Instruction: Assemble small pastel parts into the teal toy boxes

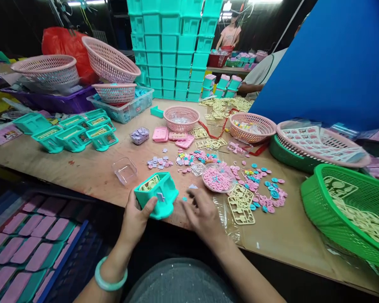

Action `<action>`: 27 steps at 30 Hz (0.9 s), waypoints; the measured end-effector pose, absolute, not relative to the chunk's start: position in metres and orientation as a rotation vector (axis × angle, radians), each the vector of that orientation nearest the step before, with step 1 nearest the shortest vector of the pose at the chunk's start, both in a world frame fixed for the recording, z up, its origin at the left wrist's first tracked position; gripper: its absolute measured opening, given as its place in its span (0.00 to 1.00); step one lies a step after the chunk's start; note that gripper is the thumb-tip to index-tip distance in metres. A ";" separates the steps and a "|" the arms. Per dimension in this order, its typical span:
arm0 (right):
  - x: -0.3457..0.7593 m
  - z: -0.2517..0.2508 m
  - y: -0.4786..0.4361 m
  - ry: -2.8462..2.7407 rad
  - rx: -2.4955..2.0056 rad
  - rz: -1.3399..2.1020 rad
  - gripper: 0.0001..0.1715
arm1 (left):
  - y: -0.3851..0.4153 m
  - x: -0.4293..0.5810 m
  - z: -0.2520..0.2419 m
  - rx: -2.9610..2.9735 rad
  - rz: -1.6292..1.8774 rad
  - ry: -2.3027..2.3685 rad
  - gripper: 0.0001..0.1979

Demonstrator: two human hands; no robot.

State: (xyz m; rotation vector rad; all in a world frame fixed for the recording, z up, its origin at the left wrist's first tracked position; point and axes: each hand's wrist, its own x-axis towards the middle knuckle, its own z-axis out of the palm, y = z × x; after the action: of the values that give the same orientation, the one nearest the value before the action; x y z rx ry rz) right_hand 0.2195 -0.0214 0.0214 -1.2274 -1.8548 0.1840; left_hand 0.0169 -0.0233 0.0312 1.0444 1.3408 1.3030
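Note:
My left hand [137, 216] is wrapped round a teal plastic toy box [164, 195], tilted over the table's front edge. Cream plastic parts [150, 183] show in its top, and a small lilac piece [161, 197] sits on its side. To the right, my right hand [204, 212] hovers low with curled fingers apart and nothing visible in them. A small lilac piece [193, 186] lies just beyond its fingertips. Near that hand are a dish of pink pieces [219, 179] and a cream parts frame [241, 206]. An empty clear tray [125, 171] lies beyond the box.
Similar teal boxes [72, 136] stand at left, and stacked teal bins [170, 54] rise behind. Loose pink and blue pieces [259, 185] spread across the middle. A green basket [344, 219] borders the right. A crate of pink-topped boxes [31, 244] sits lower left. Co-workers [230, 35] are behind.

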 end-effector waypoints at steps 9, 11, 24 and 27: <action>0.251 -0.028 -0.011 -1.872 -1.412 -0.092 0.17 | -0.016 0.012 0.033 0.991 1.352 1.286 0.28; 0.249 -0.028 -0.010 -1.923 -1.374 -0.090 0.15 | -0.017 0.012 0.033 0.991 1.357 1.290 0.27; 0.254 -0.015 -0.015 -2.076 -1.278 0.121 0.12 | -0.017 0.004 0.027 0.865 1.363 1.256 0.28; 0.250 -0.002 -0.018 -1.975 -1.308 0.182 0.08 | -0.018 0.005 0.026 0.852 1.371 1.257 0.27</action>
State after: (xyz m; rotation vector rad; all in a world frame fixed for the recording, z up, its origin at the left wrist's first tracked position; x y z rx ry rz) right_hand 0.2495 -0.0176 -0.0017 -1.3078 -1.9754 0.1821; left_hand 0.0048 -0.0181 0.0263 0.8517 1.2572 1.3708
